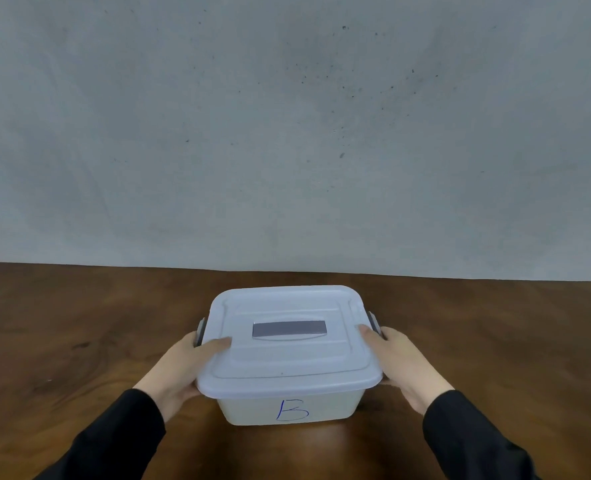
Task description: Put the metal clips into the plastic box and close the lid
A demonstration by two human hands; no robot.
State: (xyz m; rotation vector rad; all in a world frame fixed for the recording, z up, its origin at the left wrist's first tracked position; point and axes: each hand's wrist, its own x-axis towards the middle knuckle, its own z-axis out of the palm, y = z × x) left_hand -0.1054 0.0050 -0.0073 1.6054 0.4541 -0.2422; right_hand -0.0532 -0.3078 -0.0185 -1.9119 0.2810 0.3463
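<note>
Pressing thumbs onto the smooth lid [287,355] with fingers wrapped round its side edges, the left hand [179,368] and right hand [403,365] clasp a cloudy, round-cornered plastic box [288,408] marked B, shut, contents unseen, mid wooden table [79,341], with grey latches [199,332].

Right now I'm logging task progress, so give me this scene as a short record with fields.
box: translucent plastic box, blue "B" on its near wall, on the wooden table
lid: lid on the box, grey handle flat
latches: grey, one per side
left hand: left hand at left side, thumb on lid
right hand: right hand at right side
clips: none visible
</note>
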